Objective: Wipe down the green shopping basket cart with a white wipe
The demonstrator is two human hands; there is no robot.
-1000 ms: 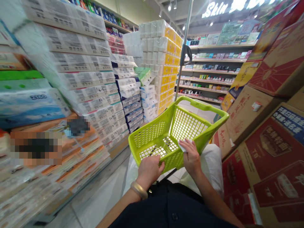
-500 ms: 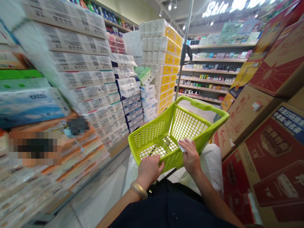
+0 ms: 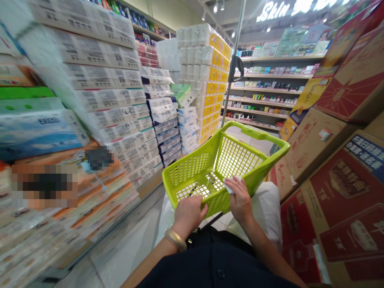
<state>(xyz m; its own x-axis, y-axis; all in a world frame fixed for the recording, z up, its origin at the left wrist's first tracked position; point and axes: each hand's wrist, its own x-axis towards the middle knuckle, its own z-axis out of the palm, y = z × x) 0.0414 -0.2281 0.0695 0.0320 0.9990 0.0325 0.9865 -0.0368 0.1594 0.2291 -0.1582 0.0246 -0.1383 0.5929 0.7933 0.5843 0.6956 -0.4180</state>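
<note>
A lime-green plastic shopping basket (image 3: 192,170) with lattice sides is tilted in front of me, its handle end pointing away to the right. My left hand (image 3: 189,212), with a gold bangle at the wrist, is closed over the basket's near rim at the left. Farther right along that same rim, my right hand (image 3: 240,198) presses a folded white cloth or tissue (image 3: 229,186) against the rim, the fingers bent over it. White plastic-wrapped bulk (image 3: 268,208) lies under and beside the basket.
Tall stacks of wrapped paper packs (image 3: 117,92) stand at the left, and tissue rolls in yellow wrapping (image 3: 207,76) behind them. Cardboard cartons (image 3: 339,184) are piled close on the right. A metal pole (image 3: 237,38) rises behind the basket, before stocked shelves (image 3: 270,76).
My right hand has shifted very slightly left along the rim with the white cloth. The left hand and the basket stay where they were.
</note>
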